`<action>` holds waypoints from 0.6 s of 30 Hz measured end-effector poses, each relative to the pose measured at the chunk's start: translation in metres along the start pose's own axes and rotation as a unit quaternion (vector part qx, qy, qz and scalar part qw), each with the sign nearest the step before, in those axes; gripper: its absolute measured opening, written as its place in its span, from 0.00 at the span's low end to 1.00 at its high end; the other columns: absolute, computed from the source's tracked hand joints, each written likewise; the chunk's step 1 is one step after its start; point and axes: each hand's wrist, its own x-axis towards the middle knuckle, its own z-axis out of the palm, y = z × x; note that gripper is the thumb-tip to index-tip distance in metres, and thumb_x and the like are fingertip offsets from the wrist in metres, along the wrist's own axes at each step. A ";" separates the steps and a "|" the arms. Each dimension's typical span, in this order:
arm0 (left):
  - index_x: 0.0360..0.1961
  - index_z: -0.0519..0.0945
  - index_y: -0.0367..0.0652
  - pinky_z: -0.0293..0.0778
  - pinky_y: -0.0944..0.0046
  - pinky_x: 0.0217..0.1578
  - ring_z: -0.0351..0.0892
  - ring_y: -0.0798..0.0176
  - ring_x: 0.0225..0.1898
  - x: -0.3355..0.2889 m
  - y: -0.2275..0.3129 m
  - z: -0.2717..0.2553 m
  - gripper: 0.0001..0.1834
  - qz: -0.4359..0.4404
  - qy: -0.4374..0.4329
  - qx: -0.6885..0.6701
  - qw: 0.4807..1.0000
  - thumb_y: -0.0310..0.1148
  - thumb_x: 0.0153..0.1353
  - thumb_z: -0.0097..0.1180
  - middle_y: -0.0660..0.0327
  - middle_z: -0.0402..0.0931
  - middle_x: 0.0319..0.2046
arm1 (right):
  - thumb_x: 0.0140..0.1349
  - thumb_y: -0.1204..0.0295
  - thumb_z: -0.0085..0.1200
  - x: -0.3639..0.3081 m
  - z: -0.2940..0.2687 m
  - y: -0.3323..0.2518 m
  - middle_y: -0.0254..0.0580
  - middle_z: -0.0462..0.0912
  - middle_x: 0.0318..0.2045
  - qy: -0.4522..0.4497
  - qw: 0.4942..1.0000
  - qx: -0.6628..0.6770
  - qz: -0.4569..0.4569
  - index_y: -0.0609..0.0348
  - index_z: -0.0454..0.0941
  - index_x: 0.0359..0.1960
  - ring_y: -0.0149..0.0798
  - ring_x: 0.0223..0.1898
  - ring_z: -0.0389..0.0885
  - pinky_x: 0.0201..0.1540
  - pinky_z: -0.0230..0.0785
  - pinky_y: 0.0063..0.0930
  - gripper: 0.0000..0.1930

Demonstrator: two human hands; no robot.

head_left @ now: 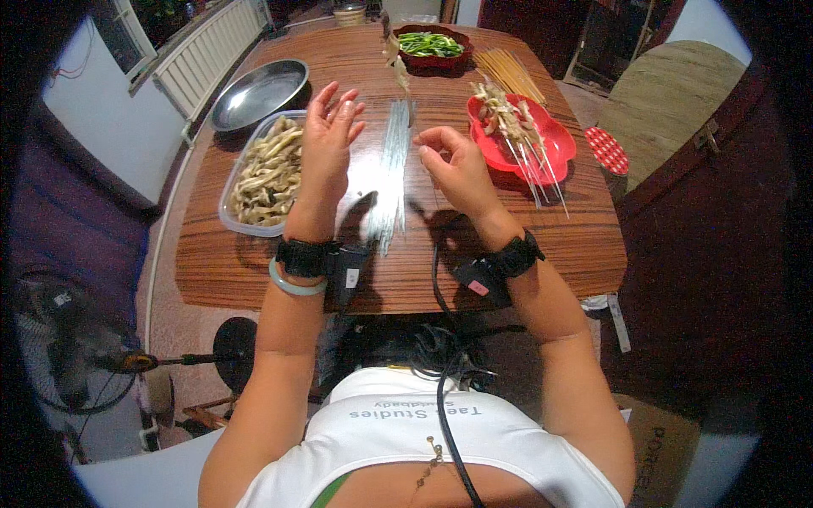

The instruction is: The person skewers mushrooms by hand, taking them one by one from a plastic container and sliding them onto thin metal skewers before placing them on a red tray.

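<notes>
My left hand [332, 127] is raised above the table, next to a clear plastic tub [227, 213] of torn oyster mushrooms [267, 173]. Its fingers are spread and it holds nothing. My right hand [456, 161] pinches thumb to forefinger on a thin skewer, mostly hidden, that points away from me with pale mushroom pieces [400, 72] threaded on its far part. Between my hands lies a bundle of thin silvery skewers [391, 169]. To the right, several loaded mushroom skewers [511, 123] rest across a red scalloped dish [555, 140], their bare ends sticking out toward me.
A round metal tray [261, 93] lies at the back left. At the far edge stands a dark red bowl [466, 57] of cut green vegetables [428, 44], beside a row of wooden sticks [511, 74]. A black cable [442, 381] hangs in front of me. A fan [72, 339] stands lower left.
</notes>
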 end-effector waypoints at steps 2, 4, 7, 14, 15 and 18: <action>0.50 0.60 0.41 0.66 0.72 0.39 0.67 0.69 0.43 -0.001 0.000 0.004 0.20 -0.001 0.006 0.005 1.000 0.32 0.56 0.46 0.60 0.66 0.44 | 0.50 0.73 0.47 0.005 -0.011 0.005 0.34 0.73 0.20 0.033 0.999 -0.039 -0.011 0.62 0.73 0.32 0.23 0.19 0.67 0.21 0.60 0.18 0.08; 0.49 0.61 0.41 0.66 0.72 0.39 0.67 0.69 0.43 0.000 -0.001 0.002 0.19 0.002 -0.002 0.011 1.000 0.31 0.56 0.46 0.60 0.66 0.44 | 0.51 0.74 0.47 0.010 -0.023 0.006 0.30 0.73 0.21 0.054 0.995 -0.080 0.009 0.65 0.73 0.31 0.22 0.23 0.68 0.26 0.61 0.15 0.07; 0.47 0.64 0.41 0.65 0.73 0.39 0.66 0.71 0.41 0.001 -0.001 0.002 0.17 0.002 -0.002 0.018 1.000 0.29 0.55 0.46 0.61 0.66 0.44 | 0.50 0.75 0.48 0.018 -0.052 0.007 0.33 0.75 0.22 0.091 0.986 -0.137 -0.001 0.64 0.75 0.30 0.24 0.24 0.71 0.28 0.63 0.16 0.07; 0.47 0.64 0.38 0.65 0.73 0.40 0.66 0.70 0.43 0.001 0.001 -0.002 0.17 0.018 -0.001 0.009 1.000 0.27 0.54 0.46 0.58 0.66 0.45 | 0.44 0.71 0.50 0.021 -0.116 0.024 0.48 0.78 0.23 0.107 0.932 -0.327 0.115 0.62 0.76 0.27 0.40 0.27 0.77 0.31 0.67 0.27 0.09; 0.47 0.64 0.38 0.65 0.73 0.40 0.66 0.70 0.43 0.001 0.002 -0.002 0.17 0.018 0.001 0.009 1.000 0.27 0.54 0.46 0.58 0.66 0.45 | 0.44 0.71 0.50 0.021 -0.123 0.030 0.48 0.78 0.23 0.105 0.932 -0.328 0.115 0.62 0.76 0.27 0.40 0.27 0.77 0.31 0.67 0.27 0.09; 0.47 0.65 0.38 0.65 0.72 0.40 0.66 0.69 0.43 0.003 0.001 -0.003 0.17 0.018 -0.003 0.011 1.000 0.27 0.54 0.46 0.58 0.66 0.45 | 0.41 0.72 0.50 0.022 -0.133 0.045 0.50 0.77 0.23 0.085 0.918 -0.353 0.158 0.60 0.76 0.26 0.42 0.27 0.77 0.31 0.67 0.31 0.09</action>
